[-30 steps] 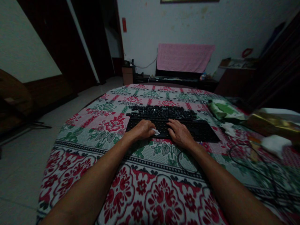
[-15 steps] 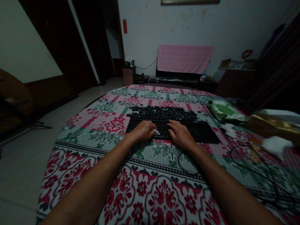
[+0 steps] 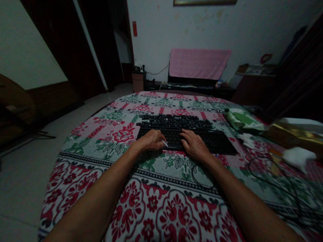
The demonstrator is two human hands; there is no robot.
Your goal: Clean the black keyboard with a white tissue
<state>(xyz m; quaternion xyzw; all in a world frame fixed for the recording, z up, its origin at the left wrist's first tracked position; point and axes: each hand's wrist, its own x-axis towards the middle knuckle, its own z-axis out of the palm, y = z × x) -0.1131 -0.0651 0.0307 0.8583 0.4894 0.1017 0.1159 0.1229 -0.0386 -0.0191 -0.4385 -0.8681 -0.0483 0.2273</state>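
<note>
A black keyboard (image 3: 217, 143) with its keycaps off lies across the table, bare rows of key posts showing. My left hand (image 3: 153, 139) is closed over its left half. A slim white thing (image 3: 165, 143) pokes out of these fingers against the front edge; whether it is tissue or a swab I cannot tell. My right hand (image 3: 193, 143) rests on the middle of the keyboard, holding nothing, fingers stretched forward and apart. Just behind the keyboard sits a long heap of loose black keycaps (image 3: 174, 120).
A flowered cloth (image 3: 123, 134) covers the round table. On the right are a green and white packet (image 3: 243, 119), crumpled white tissue (image 3: 246, 139), a brush (image 3: 275, 163), a gold box (image 3: 294, 134) and a looped black cable (image 3: 267, 181).
My left hand has shifted slightly left and down along the keyboard, taking the slim white thing with it. My right hand stays where it was.
</note>
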